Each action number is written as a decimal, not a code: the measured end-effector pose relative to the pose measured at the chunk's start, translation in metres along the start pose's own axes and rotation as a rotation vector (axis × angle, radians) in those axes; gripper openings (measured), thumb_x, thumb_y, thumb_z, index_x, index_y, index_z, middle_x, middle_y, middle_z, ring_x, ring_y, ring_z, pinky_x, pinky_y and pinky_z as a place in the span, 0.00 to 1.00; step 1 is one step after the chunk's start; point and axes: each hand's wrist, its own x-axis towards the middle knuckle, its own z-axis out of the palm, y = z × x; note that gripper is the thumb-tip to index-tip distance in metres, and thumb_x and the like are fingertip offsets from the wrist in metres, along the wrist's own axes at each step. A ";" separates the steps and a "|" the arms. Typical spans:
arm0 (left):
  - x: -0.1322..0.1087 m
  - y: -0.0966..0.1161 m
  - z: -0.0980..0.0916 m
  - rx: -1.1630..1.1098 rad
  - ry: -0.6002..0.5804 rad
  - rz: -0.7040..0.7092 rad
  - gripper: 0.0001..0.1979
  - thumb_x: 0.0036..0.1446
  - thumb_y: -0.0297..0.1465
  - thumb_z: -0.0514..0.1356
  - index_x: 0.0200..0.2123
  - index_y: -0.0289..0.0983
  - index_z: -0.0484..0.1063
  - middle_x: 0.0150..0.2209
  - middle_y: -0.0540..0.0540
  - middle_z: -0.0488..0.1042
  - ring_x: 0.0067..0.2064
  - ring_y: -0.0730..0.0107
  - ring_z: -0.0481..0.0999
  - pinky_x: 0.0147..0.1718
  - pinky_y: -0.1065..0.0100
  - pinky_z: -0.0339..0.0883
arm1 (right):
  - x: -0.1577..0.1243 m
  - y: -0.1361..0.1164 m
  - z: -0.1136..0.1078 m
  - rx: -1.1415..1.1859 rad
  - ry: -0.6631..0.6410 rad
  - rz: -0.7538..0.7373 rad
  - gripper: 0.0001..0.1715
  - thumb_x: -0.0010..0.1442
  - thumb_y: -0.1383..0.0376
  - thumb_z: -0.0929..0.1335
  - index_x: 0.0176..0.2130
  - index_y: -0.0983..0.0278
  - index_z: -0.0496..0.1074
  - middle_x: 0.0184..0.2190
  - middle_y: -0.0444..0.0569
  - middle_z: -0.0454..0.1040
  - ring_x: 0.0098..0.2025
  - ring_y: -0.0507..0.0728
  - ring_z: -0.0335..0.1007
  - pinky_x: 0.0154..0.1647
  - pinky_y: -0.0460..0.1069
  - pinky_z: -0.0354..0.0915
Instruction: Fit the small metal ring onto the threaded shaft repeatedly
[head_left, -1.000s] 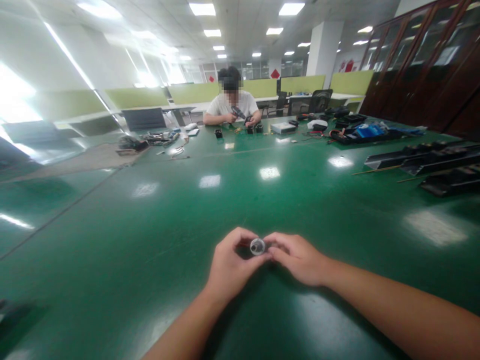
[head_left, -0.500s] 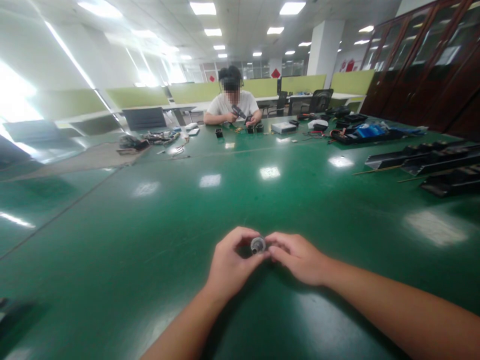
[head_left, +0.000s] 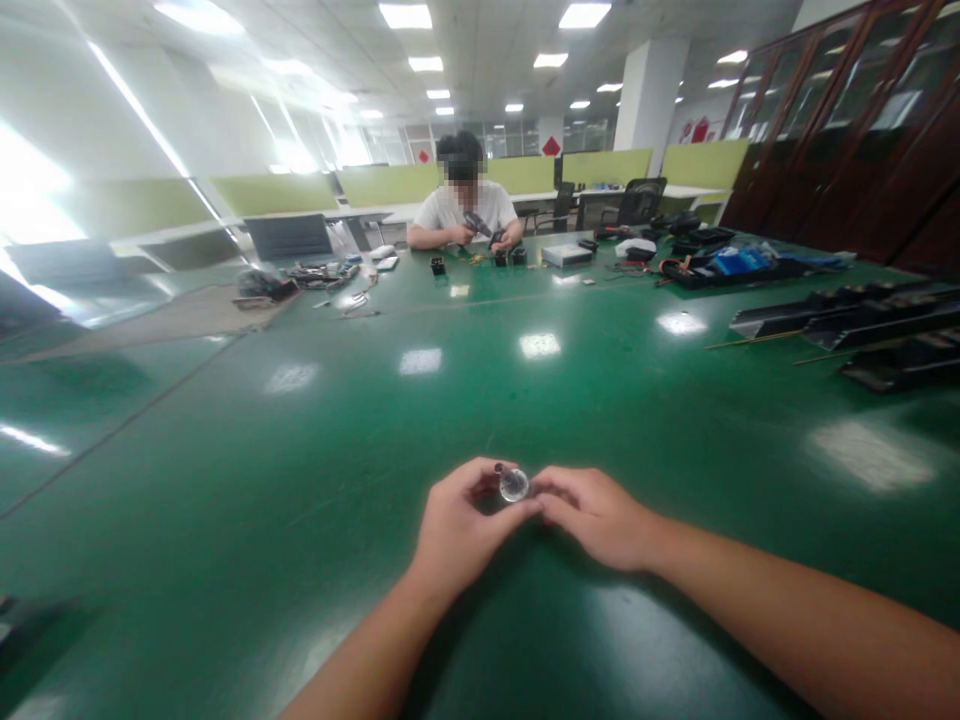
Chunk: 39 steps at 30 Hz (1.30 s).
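Round part (head_left: pixel 514 486), inner details indistinct

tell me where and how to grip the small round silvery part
I'd pinch the round silvery part by opposite edges of its rim, coming from left and right: its circular face is turned toward the viewer, so the sides seem the natural hold.

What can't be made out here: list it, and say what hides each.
Head view: underside of the round silvery part, hidden by its upper face and the left hand.
Head view: whether the right hand grips that part; fingertips too small.
Head view: dark object at lower left, cut off by the edge.
Head view: small black blocks near the co-worker, details blurred.
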 end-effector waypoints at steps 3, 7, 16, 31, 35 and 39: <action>0.000 0.000 0.000 -0.001 -0.008 0.003 0.13 0.47 0.34 0.72 0.36 0.37 0.77 0.34 0.48 0.79 0.35 0.69 0.78 0.39 0.70 0.73 | 0.000 -0.001 -0.001 -0.005 -0.003 0.001 0.11 0.67 0.63 0.64 0.41 0.64 0.75 0.35 0.46 0.78 0.35 0.54 0.71 0.38 0.48 0.62; 0.000 0.000 0.000 0.010 -0.013 0.006 0.14 0.48 0.35 0.72 0.36 0.36 0.76 0.34 0.47 0.79 0.36 0.67 0.79 0.39 0.68 0.73 | 0.001 -0.003 -0.002 -0.003 -0.010 0.013 0.12 0.67 0.63 0.64 0.40 0.64 0.76 0.35 0.47 0.78 0.36 0.55 0.71 0.40 0.48 0.63; 0.000 0.002 -0.004 0.185 0.026 0.135 0.09 0.50 0.28 0.68 0.36 0.37 0.75 0.35 0.48 0.76 0.37 0.68 0.76 0.37 0.68 0.70 | -0.001 0.001 0.005 0.116 0.075 0.039 0.16 0.60 0.69 0.68 0.49 0.63 0.71 0.31 0.43 0.74 0.29 0.51 0.68 0.32 0.45 0.64; -0.004 0.006 -0.003 0.336 0.031 0.238 0.09 0.52 0.25 0.66 0.38 0.39 0.77 0.37 0.47 0.73 0.39 0.68 0.73 0.39 0.69 0.68 | -0.002 -0.002 0.005 0.115 0.174 0.006 0.18 0.51 0.69 0.74 0.43 0.63 0.72 0.35 0.46 0.75 0.30 0.52 0.69 0.32 0.47 0.67; -0.004 0.006 -0.003 0.345 0.031 0.229 0.08 0.52 0.26 0.66 0.38 0.40 0.77 0.37 0.47 0.72 0.39 0.67 0.73 0.38 0.69 0.68 | -0.002 -0.001 0.005 0.117 0.188 0.007 0.14 0.54 0.67 0.73 0.43 0.63 0.73 0.36 0.47 0.76 0.33 0.54 0.71 0.35 0.48 0.68; -0.003 0.006 -0.003 0.340 0.020 0.237 0.08 0.53 0.26 0.65 0.38 0.40 0.77 0.37 0.46 0.72 0.40 0.67 0.73 0.38 0.69 0.68 | -0.002 -0.001 0.005 0.107 0.209 -0.006 0.11 0.56 0.67 0.72 0.42 0.63 0.74 0.36 0.47 0.77 0.35 0.55 0.73 0.38 0.48 0.68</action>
